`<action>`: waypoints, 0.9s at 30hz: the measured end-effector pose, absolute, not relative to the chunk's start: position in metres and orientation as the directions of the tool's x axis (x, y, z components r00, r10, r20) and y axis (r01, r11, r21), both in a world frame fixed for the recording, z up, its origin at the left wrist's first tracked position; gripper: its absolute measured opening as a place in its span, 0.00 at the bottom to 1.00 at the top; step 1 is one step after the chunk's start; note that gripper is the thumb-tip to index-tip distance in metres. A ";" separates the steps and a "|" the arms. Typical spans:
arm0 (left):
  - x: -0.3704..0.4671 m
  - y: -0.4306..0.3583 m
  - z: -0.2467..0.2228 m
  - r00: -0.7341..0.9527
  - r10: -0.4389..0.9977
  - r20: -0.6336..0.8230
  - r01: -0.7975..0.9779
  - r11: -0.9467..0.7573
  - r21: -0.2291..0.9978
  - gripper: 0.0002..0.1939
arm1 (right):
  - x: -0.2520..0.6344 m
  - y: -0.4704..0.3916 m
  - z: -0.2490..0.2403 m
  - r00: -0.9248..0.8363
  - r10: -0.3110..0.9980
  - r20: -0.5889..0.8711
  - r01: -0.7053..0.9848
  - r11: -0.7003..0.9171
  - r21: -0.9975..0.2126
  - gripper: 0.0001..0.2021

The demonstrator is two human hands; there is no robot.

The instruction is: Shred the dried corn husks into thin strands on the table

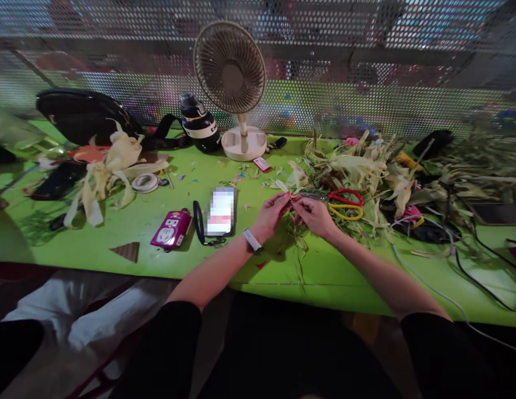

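Note:
My left hand (273, 211) and my right hand (312, 216) meet over the table, fingertips pinched close together. Between them they grip a pale corn husk (297, 178), which fans out above the fingers; its lower end is hidden by them. Thin green strands (300, 252) hang or lie below the hands. Just right of my right hand lie scissors with one red and one yellow handle (346, 213), resting on loose husks. A large heap of dried corn husks (357, 166) spreads behind and to the right.
On the green table (158, 266) are a lit phone (221, 213), a purple socket box (171, 229), a tape roll (145, 183) and more husks (116, 160). A fan (230, 72), a dark bottle (199, 124) and a black bag (87, 119) stand behind. A white cable (424, 282) crosses the right side.

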State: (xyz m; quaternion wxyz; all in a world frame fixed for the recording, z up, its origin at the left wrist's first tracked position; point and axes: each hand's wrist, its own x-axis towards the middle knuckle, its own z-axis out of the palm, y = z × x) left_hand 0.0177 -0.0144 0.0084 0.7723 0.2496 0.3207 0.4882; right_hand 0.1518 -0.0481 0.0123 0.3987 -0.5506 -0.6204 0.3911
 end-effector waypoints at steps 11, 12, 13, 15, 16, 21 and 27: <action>0.016 -0.012 0.009 0.326 0.905 -0.274 -0.580 0.420 0.698 0.08 | 0.154 -0.050 0.007 -0.234 0.972 0.030 0.357 0.114 -0.927 0.15; 0.016 -0.011 0.009 0.329 0.906 -0.267 -0.581 0.417 0.699 0.08 | 0.156 -0.049 0.009 -0.243 0.970 0.020 0.355 0.108 -0.929 0.15; 0.014 -0.011 0.010 0.330 0.908 -0.258 -0.580 0.411 0.703 0.08 | 0.159 -0.049 0.012 -0.226 0.974 0.022 0.357 0.103 -0.928 0.15; 0.011 -0.011 0.013 0.338 0.911 -0.236 -0.569 0.398 0.720 0.09 | 0.168 -0.047 0.019 -0.102 0.991 0.081 0.372 0.114 -0.921 0.16; 0.010 -0.011 0.014 0.354 0.907 -0.226 -0.551 0.398 0.733 0.10 | 0.172 -0.045 0.023 -0.011 0.990 0.141 0.391 0.134 -0.911 0.16; 0.007 -0.012 0.016 0.482 0.831 -0.277 -0.416 0.496 0.762 0.12 | 0.179 -0.040 0.031 -0.009 0.974 0.225 0.508 0.198 -0.838 0.18; 0.007 -0.012 0.016 0.513 0.820 -0.255 -0.354 0.472 0.807 0.14 | 0.172 -0.040 0.020 -0.071 0.973 0.218 0.498 0.224 -0.838 0.15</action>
